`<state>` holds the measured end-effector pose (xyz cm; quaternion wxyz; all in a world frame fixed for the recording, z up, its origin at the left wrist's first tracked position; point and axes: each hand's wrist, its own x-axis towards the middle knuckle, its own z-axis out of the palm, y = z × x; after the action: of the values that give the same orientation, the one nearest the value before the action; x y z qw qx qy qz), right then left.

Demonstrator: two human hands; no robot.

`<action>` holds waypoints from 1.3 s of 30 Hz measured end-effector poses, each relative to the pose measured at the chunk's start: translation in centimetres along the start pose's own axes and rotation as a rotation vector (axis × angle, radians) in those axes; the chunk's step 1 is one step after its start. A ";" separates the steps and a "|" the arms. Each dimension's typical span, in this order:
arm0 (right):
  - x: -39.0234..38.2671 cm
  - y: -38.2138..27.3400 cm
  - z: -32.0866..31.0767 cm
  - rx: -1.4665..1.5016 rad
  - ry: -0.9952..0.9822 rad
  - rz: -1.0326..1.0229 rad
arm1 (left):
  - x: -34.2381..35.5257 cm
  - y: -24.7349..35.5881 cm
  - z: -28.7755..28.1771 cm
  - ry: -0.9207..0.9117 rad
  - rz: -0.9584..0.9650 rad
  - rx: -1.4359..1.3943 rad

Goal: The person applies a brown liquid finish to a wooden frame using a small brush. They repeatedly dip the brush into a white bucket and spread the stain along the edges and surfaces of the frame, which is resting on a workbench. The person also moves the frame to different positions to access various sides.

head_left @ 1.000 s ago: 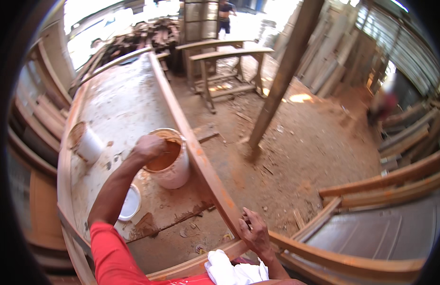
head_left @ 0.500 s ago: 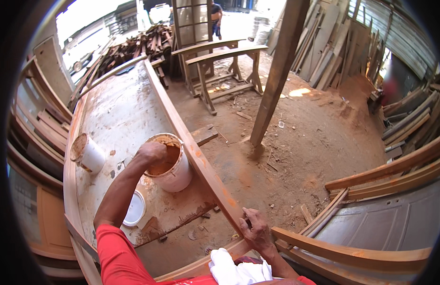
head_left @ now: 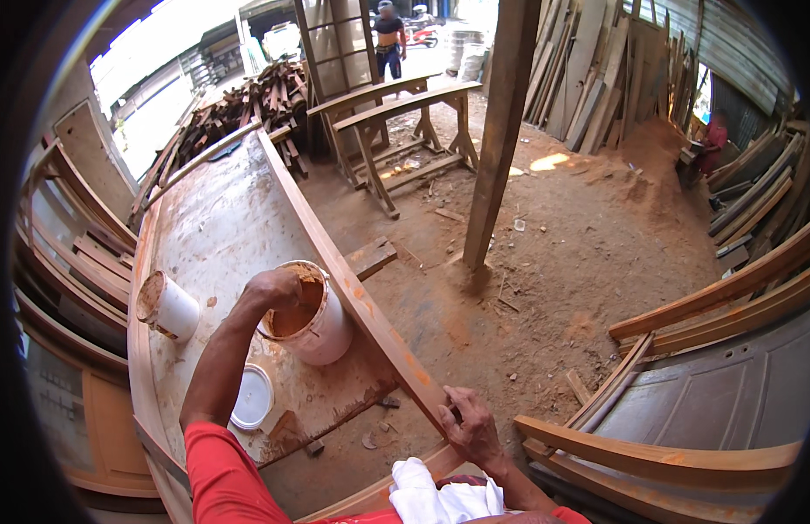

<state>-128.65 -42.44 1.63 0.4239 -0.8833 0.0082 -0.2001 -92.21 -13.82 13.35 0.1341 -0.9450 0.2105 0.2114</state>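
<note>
My left hand (head_left: pixel 277 290) is down in the mouth of a white bucket (head_left: pixel 325 339), which holds an orange-brown paste (head_left: pixel 302 307). Its fingers are curled, and their tips, with whatever they pinch, are out of sight. The bucket stands on a paste-smeared board (head_left: pixel 226 210) bordered by a long wooden frame (head_left: pixel 353 281). At the frame's near right corner, my right hand (head_left: pixel 471 425) rests with bent fingers against the wood, gripping the edge. A round white lid (head_left: pixel 253 397) lies beside the bucket, under my left forearm.
A smaller stained white bucket (head_left: pixel 176 311) tilts at the board's left side. A wooden post (head_left: pixel 501 140) rises from the dirt floor beyond two trestles (head_left: pixel 414 109). Door panels (head_left: pixel 711 393) lie at right, frames (head_left: pixel 69 349) at left. Two people are farther off.
The whole view has shifted slightly, bringing a person at the back more fully into sight. My left hand stays in the bucket, and my right hand stays on the frame corner.
</note>
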 end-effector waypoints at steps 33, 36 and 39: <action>0.9 0.2 0.4 0.024 0.028 -0.011 | -1.2 -3.0 0.3 0.147 0.129 -0.154; 0.2 -0.2 0.6 0.039 -0.041 0.076 | -2.5 -3.8 1.0 0.242 0.101 -0.325; -0.3 0.6 1.3 -0.030 -0.037 0.004 | -4.3 -5.5 2.3 0.368 0.191 -0.523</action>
<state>-128.41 -41.82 0.37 0.4112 -0.8930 0.0050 -0.1828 -94.05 -6.72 14.26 -0.1738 -0.9457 0.2575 0.0956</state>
